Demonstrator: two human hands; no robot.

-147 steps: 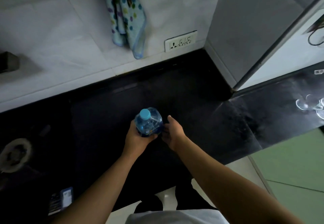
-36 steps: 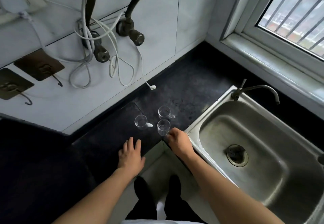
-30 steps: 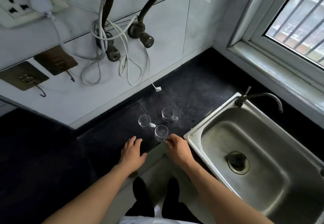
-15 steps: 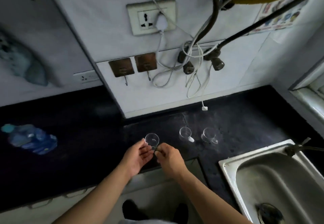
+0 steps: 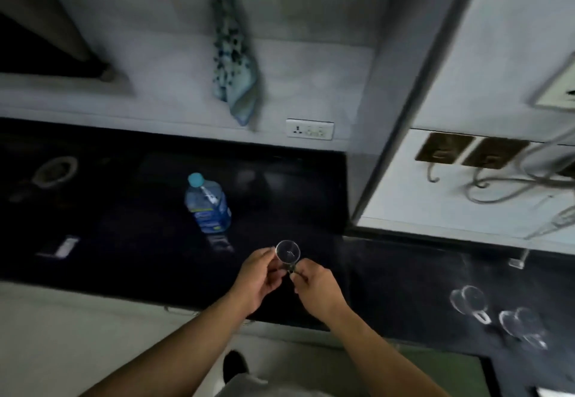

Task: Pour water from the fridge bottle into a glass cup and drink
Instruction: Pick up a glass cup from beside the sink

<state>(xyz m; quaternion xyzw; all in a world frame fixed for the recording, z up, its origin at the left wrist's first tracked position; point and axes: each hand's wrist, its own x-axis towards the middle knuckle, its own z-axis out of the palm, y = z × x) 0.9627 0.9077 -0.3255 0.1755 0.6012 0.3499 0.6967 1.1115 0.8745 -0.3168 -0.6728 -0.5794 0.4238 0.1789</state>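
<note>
A small clear glass cup (image 5: 287, 251) with a handle is held upright just above the dark counter (image 5: 124, 225), between both hands. My right hand (image 5: 314, 287) pinches its handle. My left hand (image 5: 259, 275) cups its left side with the fingertips. The blue-capped water bottle (image 5: 208, 203) stands closed and upright on the counter, a short way to the upper left of the cup, untouched.
Two more glass cups (image 5: 469, 301) (image 5: 522, 326) stand on the counter at the right. A spotted cloth (image 5: 236, 54) hangs on the wall above a socket (image 5: 309, 129). A wall corner (image 5: 389, 147) juts out right of the bottle. A round opening (image 5: 56, 171) lies far left.
The view has swung left, away from the sink. Both hands carried the glass cup leftward along the counter, and the bottle now stands close to it.
</note>
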